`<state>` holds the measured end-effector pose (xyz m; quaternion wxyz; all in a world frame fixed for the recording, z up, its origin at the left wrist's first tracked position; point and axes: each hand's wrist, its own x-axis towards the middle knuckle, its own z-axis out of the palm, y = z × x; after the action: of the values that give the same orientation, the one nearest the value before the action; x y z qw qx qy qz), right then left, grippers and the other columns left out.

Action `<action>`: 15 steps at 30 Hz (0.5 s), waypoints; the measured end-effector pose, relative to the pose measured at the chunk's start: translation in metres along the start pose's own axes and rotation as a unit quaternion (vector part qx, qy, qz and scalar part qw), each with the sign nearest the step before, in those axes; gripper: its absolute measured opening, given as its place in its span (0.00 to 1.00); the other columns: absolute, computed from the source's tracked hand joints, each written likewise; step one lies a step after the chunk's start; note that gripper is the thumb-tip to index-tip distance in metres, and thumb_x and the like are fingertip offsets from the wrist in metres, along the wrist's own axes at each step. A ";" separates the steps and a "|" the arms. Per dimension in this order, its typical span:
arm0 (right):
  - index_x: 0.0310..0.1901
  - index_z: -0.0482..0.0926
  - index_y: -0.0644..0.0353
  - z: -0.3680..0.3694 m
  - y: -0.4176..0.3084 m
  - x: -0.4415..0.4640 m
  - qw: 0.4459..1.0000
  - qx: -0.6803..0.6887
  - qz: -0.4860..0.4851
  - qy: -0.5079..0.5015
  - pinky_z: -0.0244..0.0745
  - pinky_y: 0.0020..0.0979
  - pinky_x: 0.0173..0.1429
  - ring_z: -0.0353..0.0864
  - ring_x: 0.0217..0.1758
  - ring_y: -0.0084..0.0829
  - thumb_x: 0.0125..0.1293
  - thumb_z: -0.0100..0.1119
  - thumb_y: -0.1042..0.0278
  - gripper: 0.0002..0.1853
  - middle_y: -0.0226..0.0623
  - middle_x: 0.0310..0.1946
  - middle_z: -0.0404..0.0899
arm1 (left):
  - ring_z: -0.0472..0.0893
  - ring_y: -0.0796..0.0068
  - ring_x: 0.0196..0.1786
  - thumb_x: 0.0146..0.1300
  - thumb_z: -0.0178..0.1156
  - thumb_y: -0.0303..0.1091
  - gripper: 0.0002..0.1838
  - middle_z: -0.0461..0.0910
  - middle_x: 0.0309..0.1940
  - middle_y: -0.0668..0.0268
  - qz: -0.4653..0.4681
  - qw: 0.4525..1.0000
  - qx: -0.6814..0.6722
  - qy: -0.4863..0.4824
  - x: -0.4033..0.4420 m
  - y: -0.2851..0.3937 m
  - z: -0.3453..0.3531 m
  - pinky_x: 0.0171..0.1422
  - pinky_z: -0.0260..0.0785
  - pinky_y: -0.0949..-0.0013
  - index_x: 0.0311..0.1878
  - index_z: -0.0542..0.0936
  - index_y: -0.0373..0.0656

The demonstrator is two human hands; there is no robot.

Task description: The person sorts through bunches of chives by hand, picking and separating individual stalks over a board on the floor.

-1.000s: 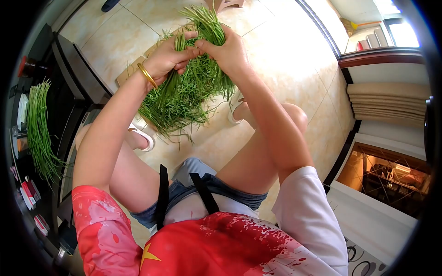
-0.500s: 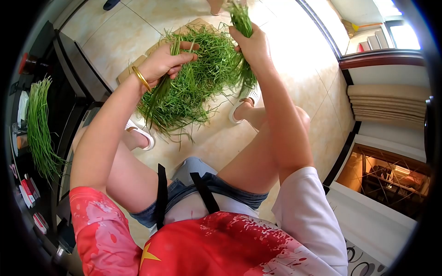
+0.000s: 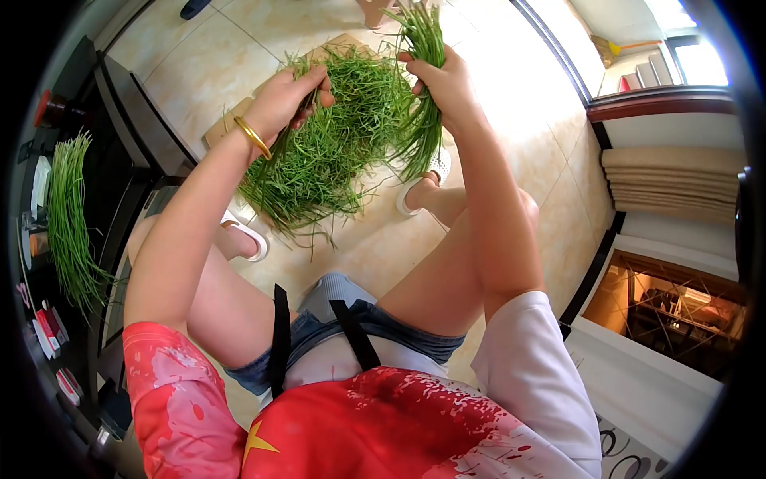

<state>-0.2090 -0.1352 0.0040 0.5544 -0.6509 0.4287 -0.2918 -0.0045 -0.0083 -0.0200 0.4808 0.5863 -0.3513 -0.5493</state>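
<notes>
My right hand (image 3: 448, 86) is closed round an upright bunch of chives (image 3: 423, 36), gripped near its middle. The stalks' lower ends hang down beside the heap. My left hand (image 3: 289, 97), with a gold bangle at its wrist, has its fingers closed on a thinner clump of chives, mostly hidden by the hand. Between and below both hands, a large tangled heap of chives (image 3: 343, 144) lies on flattened cardboard (image 3: 217, 128) on the floor.
Another bunch of chives (image 3: 68, 215) lies on the dark cabinet (image 3: 104, 176) at left, near small boxes (image 3: 49, 331). My feet in white clogs (image 3: 254, 242) flank the heap. Beyond it stands a pinkish stool (image 3: 375, 11). A tiled floor (image 3: 527, 152) stretches right.
The fingers of my left hand have closed, and the hand has moved slightly up. The bunch in my right hand looks fuller and fans out more, with the hand slightly to the right.
</notes>
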 end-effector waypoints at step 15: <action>0.54 0.73 0.68 0.011 -0.018 -0.013 0.934 0.268 0.088 -0.217 0.66 0.19 0.22 0.69 0.22 0.15 0.67 0.49 0.67 0.18 0.37 0.35 0.82 | 0.58 0.88 0.18 0.70 0.54 0.42 0.12 0.61 0.18 0.79 0.084 0.982 -0.165 -0.022 0.004 0.011 0.007 0.26 0.54 0.80 0.43 0.73 0.43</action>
<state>-0.2012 -0.1177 0.0206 0.8115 -0.4852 0.2592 -0.1971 -0.0096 -0.0164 -0.0106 0.6077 0.4547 -0.3142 -0.5703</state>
